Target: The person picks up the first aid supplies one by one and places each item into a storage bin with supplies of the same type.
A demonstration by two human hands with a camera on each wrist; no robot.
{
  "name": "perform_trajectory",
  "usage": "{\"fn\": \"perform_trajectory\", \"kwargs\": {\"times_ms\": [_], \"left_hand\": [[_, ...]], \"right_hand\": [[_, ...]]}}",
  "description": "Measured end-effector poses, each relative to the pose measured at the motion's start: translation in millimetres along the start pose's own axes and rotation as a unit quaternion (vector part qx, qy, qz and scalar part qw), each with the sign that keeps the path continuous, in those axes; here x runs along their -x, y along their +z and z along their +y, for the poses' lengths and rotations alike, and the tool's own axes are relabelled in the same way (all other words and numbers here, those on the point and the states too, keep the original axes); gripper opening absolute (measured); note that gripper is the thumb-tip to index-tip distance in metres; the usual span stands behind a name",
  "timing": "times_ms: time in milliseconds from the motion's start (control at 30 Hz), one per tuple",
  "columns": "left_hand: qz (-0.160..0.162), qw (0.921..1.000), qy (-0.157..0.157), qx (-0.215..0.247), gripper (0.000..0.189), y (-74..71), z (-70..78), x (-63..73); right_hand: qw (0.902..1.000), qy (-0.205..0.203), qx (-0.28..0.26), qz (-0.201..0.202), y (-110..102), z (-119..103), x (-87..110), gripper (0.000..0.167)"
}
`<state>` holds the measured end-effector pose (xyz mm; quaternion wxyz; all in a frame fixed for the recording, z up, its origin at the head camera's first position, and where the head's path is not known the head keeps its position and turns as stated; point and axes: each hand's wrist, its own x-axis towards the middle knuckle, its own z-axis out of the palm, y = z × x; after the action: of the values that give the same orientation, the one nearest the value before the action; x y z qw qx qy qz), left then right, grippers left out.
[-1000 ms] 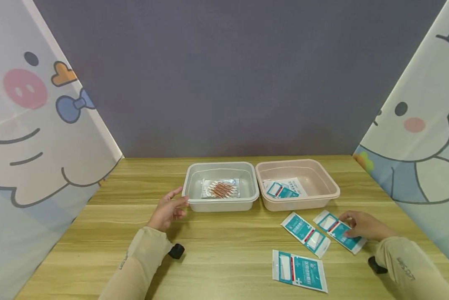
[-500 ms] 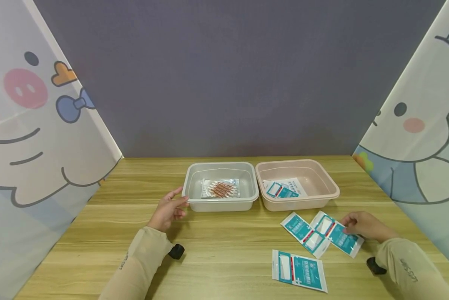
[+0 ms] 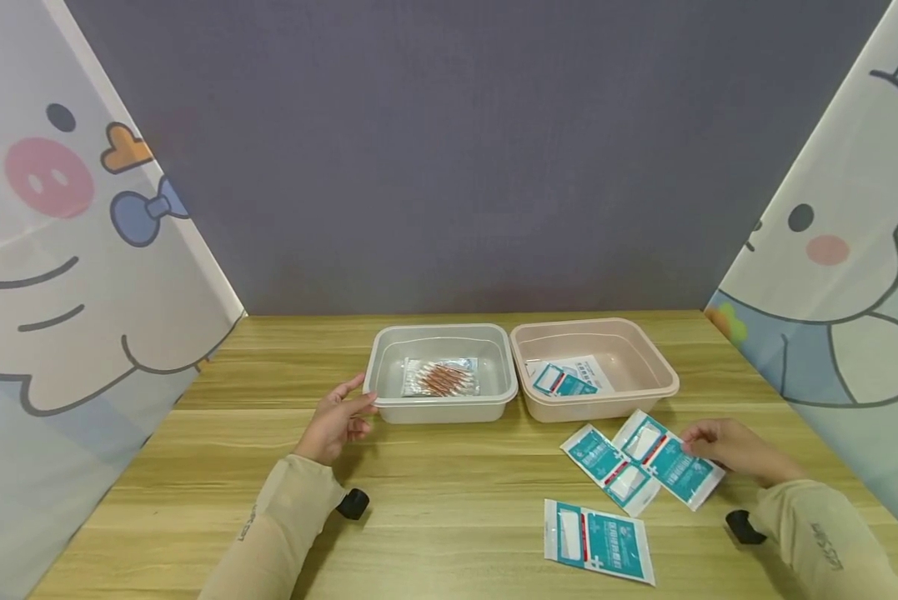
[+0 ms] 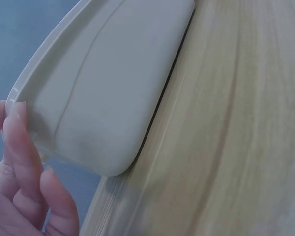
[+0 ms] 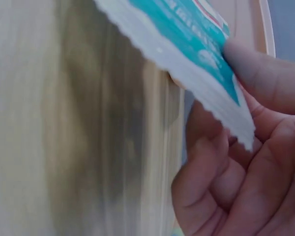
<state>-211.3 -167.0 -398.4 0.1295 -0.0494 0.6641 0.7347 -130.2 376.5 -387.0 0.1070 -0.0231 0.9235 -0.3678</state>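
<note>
Pinching with my left hand [image 3: 334, 423] the grey bin [image 3: 441, 412] by its rim; swab pack [image 3: 443, 380] inside. Pink bin [image 3: 584, 408]: white and teal packets [image 3: 569, 382] in. Two dressing packets [image 3: 600, 543] on the table [image 3: 433, 517], probably to go; third packet [image 3: 679, 468] gripped in my right hand [image 3: 732, 447], not binned.

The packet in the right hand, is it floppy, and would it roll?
The packet is flat, so it would probably slide, not roll. It looks thin, so it's likely light. It sticks out fairly straight from the right hand, so it may be only slightly floppy.
</note>
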Motion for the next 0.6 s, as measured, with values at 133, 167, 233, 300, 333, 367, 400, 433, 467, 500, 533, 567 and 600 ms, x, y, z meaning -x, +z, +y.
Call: {"fn": "perform_trajectory", "kwargs": {"times_ms": [133, 167, 233, 300, 333, 367, 400, 433, 467, 500, 533, 567, 600], "left_hand": [[-0.006, 1.0, 0.002, 0.006, 0.065, -0.1, -0.4, 0.4], [-0.004, 1.0, 0.0, 0.006, 0.064, 0.1, -0.4, 0.2], [0.001, 1.0, -0.002, 0.004, 0.063, 0.6, -0.6, -0.1], [0.005, 1.0, -0.002, 0.0, 0.061, 1.1, -0.6, -0.5], [0.005, 1.0, -0.002, -0.001, 0.061, 1.5, -0.6, -0.6], [0.005, 1.0, -0.002, -0.002, 0.061, 1.7, -0.3, -0.9], [0.004, 1.0, 0.0, -0.002, 0.062, 1.6, -0.2, -0.8], [0.005, 1.0, 0.0, -0.002, 0.062, 1.1, -0.2, -0.8], [0.004, 1.0, -0.001, -0.003, 0.063, 0.4, -0.3, -0.5], [0.006, 1.0, -0.002, -0.003, 0.062, -0.4, -0.6, -0.2], [0.007, 1.0, -0.003, -0.002, 0.062, -1.3, -0.8, 0.3], [0.009, 0.9999, -0.003, -0.002, 0.062, -2.1, -1.1, 0.7], [0.011, 0.9999, -0.005, -0.003, 0.062, -3.0, -1.3, 1.2]], "right_hand": [[0.9995, 0.003, 0.013, 0.027, -3.4, -1.7, 1.8, 0.022], [0.9994, 0.007, 0.01, 0.032, -4.0, -2.4, 2.2, 0.023], [0.9992, 0.01, -0.001, 0.038, -5.0, -4.4, 3.2, 0.024], [0.9991, 0.013, -0.013, 0.039, -5.4, -6.8, 4.9, 0.025], [0.9991, 0.011, -0.02, 0.036, -5.7, -7.6, 5.7, 0.025], [0.999, 0.01, -0.028, 0.033, -5.9, -8.3, 6.5, 0.026], [0.9989, 0.007, -0.036, 0.028, -6.0, -9.0, 7.2, 0.027], [0.9988, 0.001, -0.045, 0.021, -5.8, -9.7, 7.4, 0.027], [0.9985, -0.01, -0.053, 0.009, -5.5, -10.1, 7.4, 0.027], [0.9978, -0.024, -0.062, -0.002, -4.9, -10.5, 7.1, 0.026], [0.9964, -0.036, -0.075, -0.015, -4.0, -11.0, 6.6, 0.025], [0.9943, -0.048, -0.091, -0.029, -3.0, -11.4, 5.8, 0.024], [0.9915, -0.062, -0.106, -0.043, -2.1, -11.7, 4.9, 0.022]]}}
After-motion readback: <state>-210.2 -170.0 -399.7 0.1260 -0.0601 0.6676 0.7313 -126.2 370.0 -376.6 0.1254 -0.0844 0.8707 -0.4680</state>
